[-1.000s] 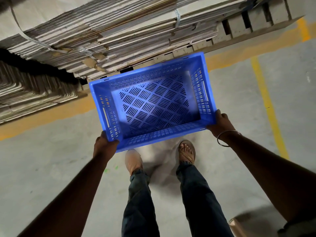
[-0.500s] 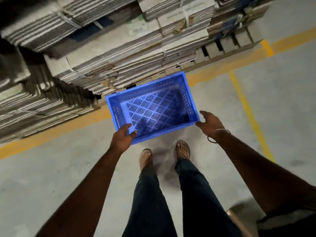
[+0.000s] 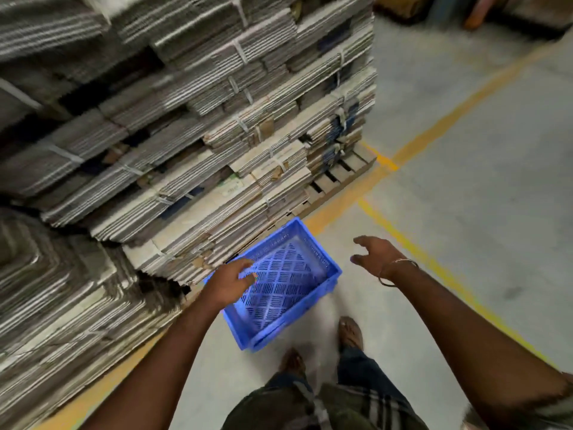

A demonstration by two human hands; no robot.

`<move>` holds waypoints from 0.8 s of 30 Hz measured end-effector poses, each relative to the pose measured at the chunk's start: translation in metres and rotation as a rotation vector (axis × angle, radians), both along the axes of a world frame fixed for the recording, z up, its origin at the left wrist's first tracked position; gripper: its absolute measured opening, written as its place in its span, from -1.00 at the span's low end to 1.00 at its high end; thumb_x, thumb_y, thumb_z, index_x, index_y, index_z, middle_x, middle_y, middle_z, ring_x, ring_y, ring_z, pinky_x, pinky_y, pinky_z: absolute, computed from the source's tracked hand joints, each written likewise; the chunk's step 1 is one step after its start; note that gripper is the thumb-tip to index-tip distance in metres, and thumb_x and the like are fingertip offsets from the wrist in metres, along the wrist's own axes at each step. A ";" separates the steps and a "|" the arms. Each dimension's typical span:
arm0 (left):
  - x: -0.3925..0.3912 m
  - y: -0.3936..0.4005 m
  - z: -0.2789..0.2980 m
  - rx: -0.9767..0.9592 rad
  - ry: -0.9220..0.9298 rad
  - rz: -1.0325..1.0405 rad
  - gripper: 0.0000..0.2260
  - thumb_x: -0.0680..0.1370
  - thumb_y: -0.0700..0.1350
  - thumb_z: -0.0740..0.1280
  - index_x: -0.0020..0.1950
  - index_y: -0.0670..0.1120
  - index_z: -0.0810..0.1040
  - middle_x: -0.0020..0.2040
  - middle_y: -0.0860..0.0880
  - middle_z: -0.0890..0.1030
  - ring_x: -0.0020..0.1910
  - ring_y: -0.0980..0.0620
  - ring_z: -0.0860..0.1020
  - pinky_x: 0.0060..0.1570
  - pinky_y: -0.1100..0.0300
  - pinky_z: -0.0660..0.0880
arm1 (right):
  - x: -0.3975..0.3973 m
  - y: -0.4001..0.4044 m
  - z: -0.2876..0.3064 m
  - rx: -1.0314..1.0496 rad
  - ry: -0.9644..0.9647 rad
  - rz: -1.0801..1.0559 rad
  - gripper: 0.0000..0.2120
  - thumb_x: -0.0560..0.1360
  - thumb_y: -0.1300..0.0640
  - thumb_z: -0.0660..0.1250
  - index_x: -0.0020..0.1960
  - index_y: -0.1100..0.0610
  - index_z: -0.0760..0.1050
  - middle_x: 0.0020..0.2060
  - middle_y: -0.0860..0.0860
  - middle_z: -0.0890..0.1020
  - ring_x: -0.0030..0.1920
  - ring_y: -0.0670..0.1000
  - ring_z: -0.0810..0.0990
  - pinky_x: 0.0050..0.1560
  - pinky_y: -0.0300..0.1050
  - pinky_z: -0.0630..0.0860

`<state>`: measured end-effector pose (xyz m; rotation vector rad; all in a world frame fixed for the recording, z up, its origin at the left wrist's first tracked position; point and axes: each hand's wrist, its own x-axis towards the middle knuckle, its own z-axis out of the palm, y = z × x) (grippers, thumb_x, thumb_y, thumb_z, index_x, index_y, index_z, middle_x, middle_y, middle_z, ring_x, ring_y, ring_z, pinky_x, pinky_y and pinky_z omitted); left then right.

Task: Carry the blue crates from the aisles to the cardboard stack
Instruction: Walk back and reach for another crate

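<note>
Blue crate (image 3: pixel 288 293), slotted plastic, sits beside corrugated cardboard stack (image 3: pixel 217 144).

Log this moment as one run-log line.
blue crate: on floor beside cardboard stack | left hand: open, above crate | right hand: open, clear of crate
</note>
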<state>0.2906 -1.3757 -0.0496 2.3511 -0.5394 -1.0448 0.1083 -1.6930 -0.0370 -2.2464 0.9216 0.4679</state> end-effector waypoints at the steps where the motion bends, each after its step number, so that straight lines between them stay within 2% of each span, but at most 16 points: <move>1: 0.002 -0.006 0.011 0.000 -0.018 -0.035 -0.53 0.52 0.06 0.40 0.39 -0.07 0.50 0.29 -0.02 0.56 0.28 -0.09 0.56 0.23 0.06 0.49 | -0.006 -0.003 0.007 -0.021 0.016 -0.019 -0.44 0.48 -0.01 0.39 0.42 0.09 0.37 0.36 0.12 0.46 0.36 0.11 0.42 0.36 -0.09 0.32; 3: 0.006 -0.021 0.029 -0.007 -0.064 -0.122 -0.47 0.43 0.19 0.36 0.32 -0.05 0.56 0.18 -0.03 0.62 0.14 -0.13 0.62 0.10 0.07 0.52 | -0.018 -0.011 0.021 -0.040 0.026 -0.078 -0.44 0.47 -0.04 0.39 0.42 0.07 0.36 0.36 0.11 0.45 0.37 0.11 0.41 0.35 -0.07 0.34; 5: 0.010 -0.042 0.046 -0.029 -0.098 -0.204 -0.48 0.36 0.24 0.30 0.23 0.02 0.60 0.13 -0.01 0.64 0.11 -0.08 0.63 0.11 0.06 0.53 | -0.031 -0.021 0.035 -0.051 0.019 -0.131 -0.43 0.46 -0.05 0.39 0.41 0.07 0.37 0.36 0.11 0.45 0.37 0.11 0.41 0.34 -0.07 0.35; 7: 0.007 -0.069 0.066 -0.061 -0.115 -0.267 -0.68 0.39 0.20 0.33 0.10 0.17 0.58 0.13 0.02 0.61 0.18 -0.03 0.60 0.21 0.04 0.50 | -0.046 -0.033 0.047 -0.061 0.023 -0.166 -0.44 0.47 -0.06 0.38 0.41 0.07 0.37 0.35 0.10 0.47 0.34 0.10 0.43 0.29 -0.11 0.37; 8: 0.005 -0.084 0.075 -0.067 -0.128 -0.319 -0.74 0.45 0.13 0.37 0.13 0.16 0.58 0.17 0.00 0.60 0.23 -0.03 0.57 0.26 0.03 0.47 | -0.054 -0.040 0.054 -0.069 0.032 -0.179 -0.45 0.47 -0.07 0.37 0.41 0.07 0.38 0.33 0.09 0.48 0.32 0.09 0.45 0.26 -0.12 0.37; 10: 0.002 -0.117 0.086 -0.082 -0.141 -0.403 -0.64 0.55 0.01 0.40 0.33 -0.01 0.54 0.33 -0.03 0.55 0.33 -0.03 0.50 0.32 0.05 0.42 | -0.072 -0.057 0.063 -0.090 0.054 -0.207 -0.47 0.47 -0.10 0.36 0.39 0.05 0.39 0.29 0.08 0.52 0.28 0.08 0.48 0.20 -0.13 0.39; 12: -0.002 -0.151 0.097 -0.083 -0.185 -0.471 -0.57 0.58 0.02 0.38 0.43 -0.04 0.48 0.38 0.05 0.49 0.36 0.01 0.47 0.30 0.13 0.40 | -0.090 -0.078 0.072 -0.110 0.059 -0.243 -0.47 0.45 -0.13 0.36 0.36 0.02 0.42 0.25 0.06 0.55 0.24 0.08 0.51 0.19 -0.12 0.41; 14: -0.010 -0.188 0.108 -0.090 -0.217 -0.521 -0.57 0.57 0.02 0.37 0.43 -0.01 0.47 0.38 0.07 0.48 0.35 0.01 0.46 0.25 0.15 0.39 | -0.111 -0.101 0.082 -0.130 0.055 -0.280 -0.48 0.44 -0.14 0.37 0.34 0.02 0.44 0.23 0.05 0.57 0.23 0.08 0.52 0.19 -0.11 0.43; 20: -0.055 -0.302 0.137 -0.157 -0.253 -0.660 -0.47 0.49 0.13 0.37 0.43 -0.01 0.48 0.40 -0.01 0.52 0.33 -0.01 0.51 0.32 0.06 0.44 | -0.191 -0.181 0.104 -0.256 0.011 -0.477 -0.48 0.38 -0.17 0.34 0.30 -0.01 0.47 0.13 0.04 0.63 0.17 0.09 0.57 0.18 -0.04 0.49; 24: -0.099 -0.377 0.146 -0.232 -0.309 -0.770 -0.50 0.57 0.06 0.37 0.48 -0.01 0.41 0.45 0.00 0.46 0.42 0.01 0.41 0.37 0.13 0.34 | -0.248 -0.224 0.117 -0.406 -0.117 -0.522 -0.49 0.45 -0.06 0.35 0.37 0.04 0.41 0.23 0.07 0.58 0.24 0.12 0.53 0.25 -0.01 0.45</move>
